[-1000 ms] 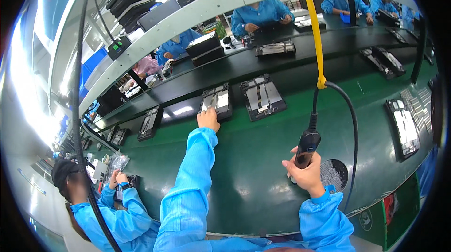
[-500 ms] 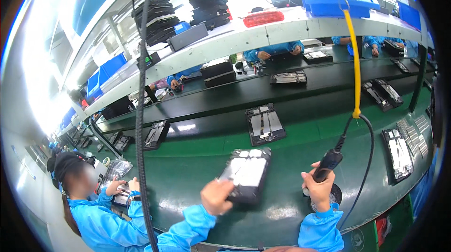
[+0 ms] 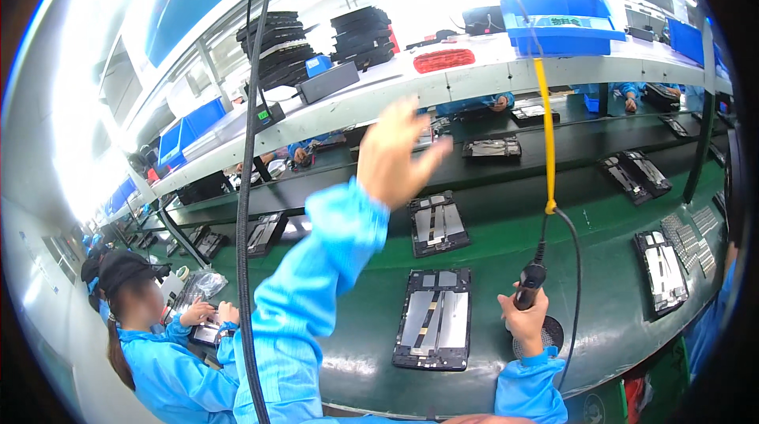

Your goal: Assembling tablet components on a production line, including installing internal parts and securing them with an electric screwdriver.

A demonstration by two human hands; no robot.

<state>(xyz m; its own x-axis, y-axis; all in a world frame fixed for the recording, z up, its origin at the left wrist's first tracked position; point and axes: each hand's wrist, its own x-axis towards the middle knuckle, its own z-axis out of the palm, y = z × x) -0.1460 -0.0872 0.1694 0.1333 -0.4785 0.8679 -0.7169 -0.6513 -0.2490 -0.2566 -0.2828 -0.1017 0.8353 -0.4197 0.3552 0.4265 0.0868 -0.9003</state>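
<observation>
My left hand (image 3: pixel 395 157) is raised ahead with its fingers spread and holds nothing; it is slightly blurred. It hides part of the far belt and the shelf edge. Below it, an opened tablet (image 3: pixel 455 321) lies flat on the green work surface, showing silver panels in a black frame. To its right, my right hand (image 3: pixel 525 323) grips a black electric screwdriver (image 3: pixel 530 278), whose cable rises to a yellow cord (image 3: pixel 547 135). A round dark dish (image 3: pixel 553 335) sits just behind that hand, partly covered by it.
Beyond lies another opened tablet (image 3: pixel 437 224); one more (image 3: pixel 661 272) is at the right beside metal strips (image 3: pixel 689 244). A shelf (image 3: pixel 474 80) crosses above with blue bins (image 3: pixel 561 25). A black cable (image 3: pixel 247 266) hangs at left, near a co-worker (image 3: pixel 170 361).
My left hand has let go of the tablet, which now lies flat on the surface, and has swung up and away. The right hand keeps the screwdriver in nearly the same place.
</observation>
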